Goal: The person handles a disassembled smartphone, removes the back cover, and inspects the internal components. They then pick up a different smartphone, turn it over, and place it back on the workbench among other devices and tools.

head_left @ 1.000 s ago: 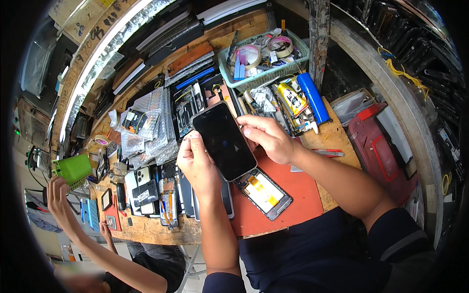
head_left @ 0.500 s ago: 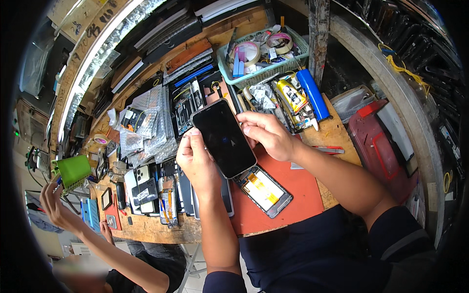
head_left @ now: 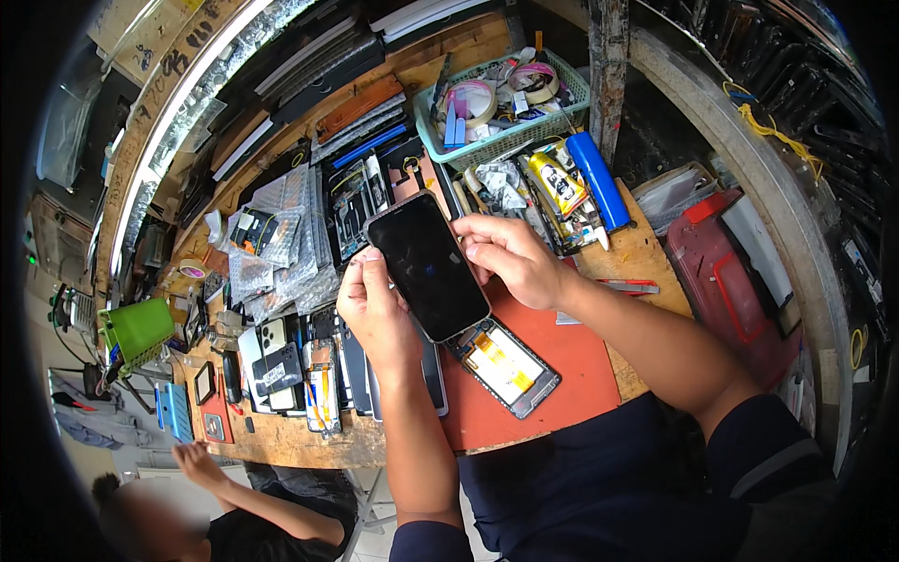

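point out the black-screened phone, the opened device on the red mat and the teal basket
black-screened phone [head_left: 429,270], head view: middle of the dark screen
opened device [head_left: 507,367], head view: pale inner panel with yellow strips
teal basket [head_left: 524,139], head view: near side wall

**Black phone [head_left: 429,290] and an orange-red mat [head_left: 585,365]**

Between the left fingers [head_left: 356,286] and the right fingers [head_left: 487,228], the phone is shiny black with a thin grey edge. A tiny mark on it looks blue, but it is too faint to be sure. Below the fingers, an opened phone [head_left: 506,368] is dark grey, with white and yellow inside. Past the right fingers are a yellow packet [head_left: 559,185] with a black-and-white picture, a bright blue tube [head_left: 597,180] and a pale green basket [head_left: 515,143] with rows of holes.
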Tool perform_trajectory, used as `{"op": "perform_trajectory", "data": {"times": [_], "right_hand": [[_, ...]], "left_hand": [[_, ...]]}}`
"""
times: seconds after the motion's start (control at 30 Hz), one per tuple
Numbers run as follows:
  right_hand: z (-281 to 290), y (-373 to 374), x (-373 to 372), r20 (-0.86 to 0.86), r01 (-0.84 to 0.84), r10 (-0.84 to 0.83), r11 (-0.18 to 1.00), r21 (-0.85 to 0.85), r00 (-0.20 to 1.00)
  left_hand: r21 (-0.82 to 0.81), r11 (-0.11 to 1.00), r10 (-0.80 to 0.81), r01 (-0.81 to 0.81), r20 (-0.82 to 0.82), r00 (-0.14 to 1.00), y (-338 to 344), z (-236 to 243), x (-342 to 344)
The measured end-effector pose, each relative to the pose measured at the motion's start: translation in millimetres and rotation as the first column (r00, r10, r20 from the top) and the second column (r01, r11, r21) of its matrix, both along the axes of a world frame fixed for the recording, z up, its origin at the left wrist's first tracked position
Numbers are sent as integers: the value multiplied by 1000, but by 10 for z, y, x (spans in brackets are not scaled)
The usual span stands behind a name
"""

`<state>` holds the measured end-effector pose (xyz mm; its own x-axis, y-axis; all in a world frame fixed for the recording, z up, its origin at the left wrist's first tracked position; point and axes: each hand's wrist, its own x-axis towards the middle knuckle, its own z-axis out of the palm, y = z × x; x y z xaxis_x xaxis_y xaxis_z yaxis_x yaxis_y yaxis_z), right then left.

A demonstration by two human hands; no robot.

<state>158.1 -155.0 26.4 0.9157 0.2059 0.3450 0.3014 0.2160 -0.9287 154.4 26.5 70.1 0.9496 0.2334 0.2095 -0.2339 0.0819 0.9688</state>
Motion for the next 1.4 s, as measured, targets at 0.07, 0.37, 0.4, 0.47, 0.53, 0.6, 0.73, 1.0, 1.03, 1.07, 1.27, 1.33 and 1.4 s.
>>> {"op": "perform_trajectory", "data": {"times": [0.07, 0.37, 0.4, 0.47, 0.53, 0.6, 0.73, 1.0, 1.03, 1.07, 1.27, 1.33, 1.4], "right_hand": [[-1, -6, 6, -4, -16, 16, 1000, 1, 1000], [3, 4, -1, -17, -19, 20, 999, 28, 1000], [-3, 8, 5, -15, -20, 21, 999, 33, 1000], [-18, 12, 9, -11, -21, 22, 999, 44, 1000], [-27, 25, 13, -24, -26, 28, 999, 45, 999], [-34, 31, 9, -17, -22, 23, 999, 42, 1000], [-27, 37, -4, 29, -4, 3, 999, 36, 1000], [-46, 44, 0, 58, 14, -13, 1000, -8, 998], [-36, 42, -4, 60, 13, -13, 1000, -9, 998], [-25, 35, -4, 61, 13, -13, 1000, -9, 998], [65, 26, -58, 24, -88, 90, 992, -88, 996], [54, -4, -89, 52, -174, 198, 939, -298, 979], [-13, 50, -132, 134, -141, 193, 934, -328, 972]], "left_hand": [[-16, 1000, 3, -3, -12, 1000, 3, 2, 5], [-8, 1000, 3, -3, -3, 1000, 1, -7, 6], [0, 1000, -4, 4, 7, 1000, -4, 12, 5], [-7, 1000, -15, 15, 16, 1000, 2, -15, 2], [-26, 1000, -7, 7, 25, 1000, 21, -53, 21], [-33, 999, -23, 24, 35, 999, 31, -55, 19], [-56, 998, -33, 36, 54, 998, 37, -79, 28], [-19, 999, -48, 49, 79, 996, 61, -61, 9], [-17, 999, -45, 46, 68, 997, 63, -50, 3], [-15, 999, -42, 43, 57, 997, 65, -39, 0], [-18, 1000, -1, 3, 120, 993, 54, -52, 11], [-22, 1000, 14, -11, 132, 991, 96, -72, 40], [-58, 998, 31, -24, 131, 991, 107, -35, 48]]}}
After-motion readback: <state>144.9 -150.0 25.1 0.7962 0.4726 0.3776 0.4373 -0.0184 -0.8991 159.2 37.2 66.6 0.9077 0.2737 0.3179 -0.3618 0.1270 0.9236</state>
